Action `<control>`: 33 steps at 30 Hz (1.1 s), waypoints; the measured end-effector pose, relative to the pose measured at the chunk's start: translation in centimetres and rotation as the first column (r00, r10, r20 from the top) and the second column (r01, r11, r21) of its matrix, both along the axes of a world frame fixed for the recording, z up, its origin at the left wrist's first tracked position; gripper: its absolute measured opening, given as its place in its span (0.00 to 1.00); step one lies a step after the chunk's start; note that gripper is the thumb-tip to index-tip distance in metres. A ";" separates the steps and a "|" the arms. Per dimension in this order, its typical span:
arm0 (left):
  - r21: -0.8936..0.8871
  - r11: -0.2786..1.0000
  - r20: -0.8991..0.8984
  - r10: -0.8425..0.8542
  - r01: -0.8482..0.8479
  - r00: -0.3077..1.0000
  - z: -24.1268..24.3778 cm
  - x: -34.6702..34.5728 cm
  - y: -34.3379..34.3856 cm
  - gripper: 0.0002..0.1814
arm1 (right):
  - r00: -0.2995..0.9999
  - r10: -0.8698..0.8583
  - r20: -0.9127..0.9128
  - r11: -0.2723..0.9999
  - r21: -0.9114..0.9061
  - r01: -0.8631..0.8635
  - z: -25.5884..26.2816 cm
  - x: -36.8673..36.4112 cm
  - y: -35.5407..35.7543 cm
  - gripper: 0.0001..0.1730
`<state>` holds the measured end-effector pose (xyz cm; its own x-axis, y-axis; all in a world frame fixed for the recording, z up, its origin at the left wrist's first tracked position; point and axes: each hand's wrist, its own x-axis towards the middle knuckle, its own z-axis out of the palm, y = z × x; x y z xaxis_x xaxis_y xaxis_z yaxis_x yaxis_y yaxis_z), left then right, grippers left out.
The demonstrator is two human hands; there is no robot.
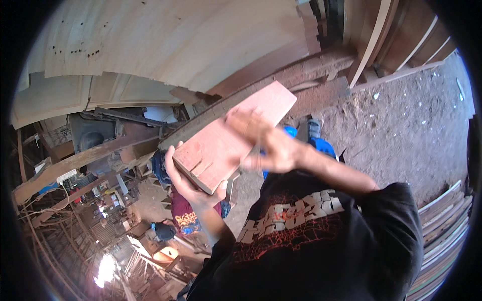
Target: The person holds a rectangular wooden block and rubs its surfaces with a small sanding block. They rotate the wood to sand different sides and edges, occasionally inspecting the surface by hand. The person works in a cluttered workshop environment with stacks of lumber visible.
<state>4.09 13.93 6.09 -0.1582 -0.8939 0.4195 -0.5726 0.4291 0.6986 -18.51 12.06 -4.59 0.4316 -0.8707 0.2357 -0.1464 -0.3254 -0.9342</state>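
A thick pinkish wooden board point(211, 146) is held up at a slant before my chest. Its broad face bears a knot mark and short splits close to the lower left end. My left hand point(192, 190) grips that end from beneath, fingers along one edge and thumb at the other. Across the middle of the face lies my right hand point(265, 141), blurred, its thumb spread away from the fingers. Nothing shows in its grasp. Behind the board runs a rough wooden beam point(320, 71).
Large pale plywood sheets point(169, 37) lean beyond the beam. Brown panels point(399, 41) stand at upper right, and stacked boards point(444, 233) at lower right. A person in a maroon shirt point(184, 210) is at left. A power strip point(67, 177) with cords sits on a timber.
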 end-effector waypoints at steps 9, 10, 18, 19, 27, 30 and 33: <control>-0.009 1.000 0.048 -0.025 0.025 0.999 0.4 0.2 -0.4 0.67 | 0.993 -0.077 -0.087 0.976 0.197 0.093 -2.1 -0.9 -0.9 0.56; 0.016 0.998 0.015 -0.064 0.064 0.998 0.5 0.4 -0.5 0.67 | 0.995 0.019 0.098 1.000 0.000 -0.019 0.3 -0.3 0.1 0.57; 0.008 0.996 -0.064 -0.086 0.086 0.994 -0.1 1.3 -0.4 0.66 | 0.994 -0.080 -0.076 0.926 0.363 0.103 -6.8 -2.6 -2.3 0.51; 0.009 0.997 -0.061 -0.082 0.083 0.995 -0.4 1.1 -0.1 0.66 | 0.998 -0.062 -0.013 0.950 0.305 0.063 -4.4 -1.5 -1.2 0.51; -0.003 1.000 0.004 -0.012 0.012 1.000 -0.1 0.8 0.1 0.68 | 0.987 -0.146 -0.063 0.951 0.266 0.157 -6.1 -2.0 -1.6 0.49; -0.028 0.999 0.043 -0.027 0.028 0.999 -0.1 0.6 -0.4 0.68 | 0.977 -0.195 -0.090 0.914 0.346 0.214 -9.9 -3.0 -2.8 0.52; 0.020 1.000 0.015 -0.008 0.008 1.000 0.3 -0.1 -0.3 0.69 | 0.993 -0.039 0.109 0.993 -0.103 0.050 1.2 0.8 1.2 0.54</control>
<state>4.03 13.60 6.41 -0.1715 -0.9008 0.3990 -0.5797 0.4197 0.6984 -17.68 13.25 -3.35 0.3604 -0.8565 0.3696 -0.0639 -0.4180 -0.9062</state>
